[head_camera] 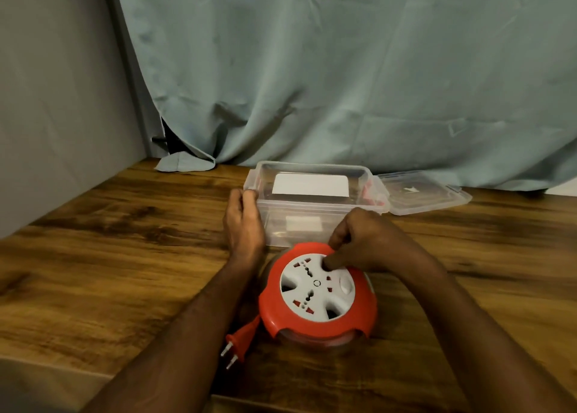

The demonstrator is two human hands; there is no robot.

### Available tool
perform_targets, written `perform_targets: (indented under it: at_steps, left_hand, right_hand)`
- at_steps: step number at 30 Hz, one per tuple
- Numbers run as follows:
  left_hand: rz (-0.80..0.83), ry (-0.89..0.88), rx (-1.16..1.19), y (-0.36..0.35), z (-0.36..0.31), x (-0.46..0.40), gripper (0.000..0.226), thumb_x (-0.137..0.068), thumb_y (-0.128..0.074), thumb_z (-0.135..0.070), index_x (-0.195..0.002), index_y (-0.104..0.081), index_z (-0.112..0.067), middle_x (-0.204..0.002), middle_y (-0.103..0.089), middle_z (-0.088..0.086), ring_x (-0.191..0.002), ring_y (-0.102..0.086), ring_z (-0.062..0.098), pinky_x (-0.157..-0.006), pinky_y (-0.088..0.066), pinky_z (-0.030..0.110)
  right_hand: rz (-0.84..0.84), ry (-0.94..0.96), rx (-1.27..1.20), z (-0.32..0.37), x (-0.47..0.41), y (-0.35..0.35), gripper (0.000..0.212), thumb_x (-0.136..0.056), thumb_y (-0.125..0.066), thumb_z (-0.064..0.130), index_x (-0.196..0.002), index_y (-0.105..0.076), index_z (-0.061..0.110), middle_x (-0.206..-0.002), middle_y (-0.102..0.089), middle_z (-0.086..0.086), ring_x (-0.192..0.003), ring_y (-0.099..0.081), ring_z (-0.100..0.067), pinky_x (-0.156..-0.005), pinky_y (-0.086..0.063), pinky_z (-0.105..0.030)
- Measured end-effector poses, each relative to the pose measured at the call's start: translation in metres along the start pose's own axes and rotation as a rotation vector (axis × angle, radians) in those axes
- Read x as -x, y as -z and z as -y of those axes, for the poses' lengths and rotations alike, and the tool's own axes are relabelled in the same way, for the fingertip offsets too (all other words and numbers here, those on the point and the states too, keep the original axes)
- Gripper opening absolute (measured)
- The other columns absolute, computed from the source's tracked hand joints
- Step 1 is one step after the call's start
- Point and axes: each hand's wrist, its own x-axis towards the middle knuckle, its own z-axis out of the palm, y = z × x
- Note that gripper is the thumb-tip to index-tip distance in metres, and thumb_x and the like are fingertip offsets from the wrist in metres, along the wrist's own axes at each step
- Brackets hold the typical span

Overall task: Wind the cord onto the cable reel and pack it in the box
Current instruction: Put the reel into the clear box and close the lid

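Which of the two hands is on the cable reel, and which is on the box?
The right hand grips the red cable reel at its far rim; the left hand rests against the clear box at its left end.

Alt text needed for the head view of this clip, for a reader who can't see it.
A person's right hand grips the far edge of a red-and-white cable reel on a wooden table, its red plug lying to the left. The left hand touches the open clear plastic box behind the reel, whose lid lies to its right.
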Motion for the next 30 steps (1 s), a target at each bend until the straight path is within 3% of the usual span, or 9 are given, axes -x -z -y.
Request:
perform_targets:
  at_steps: [4, 7, 11, 15, 18, 21, 24, 27, 30]
  left_hand:
    - [0.018, 0.023, 0.026, -0.001, -0.004, 0.000, 0.021, -0.094, -0.046, -0.035, -0.084, -0.060, -0.022, -0.083, -0.062, -0.006, -0.080, -0.058, 0.017, -0.076, -0.050, 0.041]
    - [0.052, 0.020, 0.035, -0.001, -0.003, 0.001, 0.021, -0.098, -0.045, -0.030, -0.092, -0.063, -0.020, -0.089, -0.064, -0.005, -0.085, -0.060, 0.016, -0.077, -0.050, 0.037]
    - [0.107, -0.127, 0.026, 0.003, 0.005, 0.004, 0.021, -0.090, -0.048, -0.038, -0.089, -0.064, -0.025, -0.091, -0.066, -0.006, -0.088, -0.062, 0.019, -0.081, -0.052, 0.039]
    - [0.048, 0.038, 0.025, -0.005, -0.001, 0.004, 0.030, -0.087, -0.043, -0.050, -0.085, -0.066, -0.031, -0.091, -0.069, -0.007, -0.094, -0.065, 0.022, -0.091, -0.053, 0.049]
    - [0.074, 0.067, -0.018, -0.008, -0.009, 0.011, 0.029, -0.097, -0.037, -0.047, -0.088, -0.061, -0.032, -0.091, -0.065, -0.007, -0.093, -0.063, 0.021, -0.090, -0.054, 0.048]
    - [0.094, 0.080, -0.022, -0.011, -0.011, 0.013, 0.027, -0.104, -0.036, -0.038, -0.092, -0.059, -0.030, -0.092, -0.063, -0.005, -0.092, -0.063, 0.021, -0.087, -0.055, 0.046]
    - [0.095, 0.015, -0.070, -0.011, -0.009, 0.012, 0.032, -0.099, -0.038, -0.043, -0.093, -0.061, -0.022, -0.089, -0.064, -0.005, -0.089, -0.062, 0.021, -0.088, -0.053, 0.049]
    - [0.091, -0.045, -0.070, -0.012, -0.007, 0.013, 0.046, -0.084, -0.037, -0.053, -0.094, -0.062, -0.016, -0.090, -0.066, -0.001, -0.091, -0.061, 0.024, -0.089, -0.050, 0.046]
    - [0.100, -0.030, -0.076, -0.015, -0.005, 0.013, 0.029, -0.097, -0.041, -0.044, -0.095, -0.061, -0.022, -0.089, -0.063, -0.009, -0.094, -0.060, 0.020, -0.086, -0.045, 0.036]
  right_hand:
    - [-0.110, 0.094, -0.002, 0.012, 0.027, 0.034, 0.050, -0.055, -0.094, 0.048, -0.102, -0.078, 0.042, -0.077, -0.073, 0.016, -0.075, -0.066, -0.002, -0.075, -0.058, -0.032]
    - [-0.281, 0.145, -0.065, 0.020, 0.041, 0.061, 0.050, -0.055, -0.096, 0.043, -0.102, -0.078, 0.041, -0.077, -0.073, 0.016, -0.075, -0.066, -0.001, -0.074, -0.057, -0.030]
    - [-0.580, 0.139, -0.238, 0.009, 0.033, 0.094, 0.047, -0.056, -0.095, 0.041, -0.101, -0.081, 0.034, -0.073, -0.075, 0.010, -0.071, -0.070, -0.007, -0.075, -0.055, -0.029]
    - [-0.775, 0.044, -0.354, -0.006, -0.002, 0.103, 0.054, -0.057, -0.095, 0.043, -0.108, -0.080, 0.031, -0.077, -0.076, 0.004, -0.070, -0.072, -0.015, -0.080, -0.061, -0.040]
    - [-0.861, -0.014, -0.284, -0.013, -0.029, 0.093, 0.056, -0.061, -0.091, 0.048, -0.113, -0.078, 0.030, -0.085, -0.077, 0.001, -0.085, -0.073, -0.019, -0.084, -0.058, -0.038]
    - [-0.906, -0.010, -0.238, -0.020, -0.047, 0.085, 0.057, -0.065, -0.088, 0.050, -0.116, -0.077, 0.027, -0.100, -0.077, -0.002, -0.097, -0.071, -0.024, -0.087, -0.056, -0.039]
    - [-0.885, 0.030, -0.188, -0.023, -0.057, 0.086, 0.055, -0.067, -0.088, 0.046, -0.117, -0.075, 0.029, -0.103, -0.076, -0.003, -0.101, -0.069, -0.026, -0.089, -0.054, -0.037]
    - [-0.757, 0.033, -0.114, -0.020, -0.068, 0.077, 0.059, -0.064, -0.091, 0.045, -0.118, -0.075, 0.029, -0.107, -0.076, -0.003, -0.101, -0.070, -0.024, -0.090, -0.055, -0.036]
    - [-0.649, 0.004, -0.134, -0.022, -0.082, 0.053, 0.058, -0.062, -0.091, 0.044, -0.116, -0.076, 0.029, -0.106, -0.077, -0.003, -0.100, -0.071, -0.022, -0.088, -0.053, -0.032]
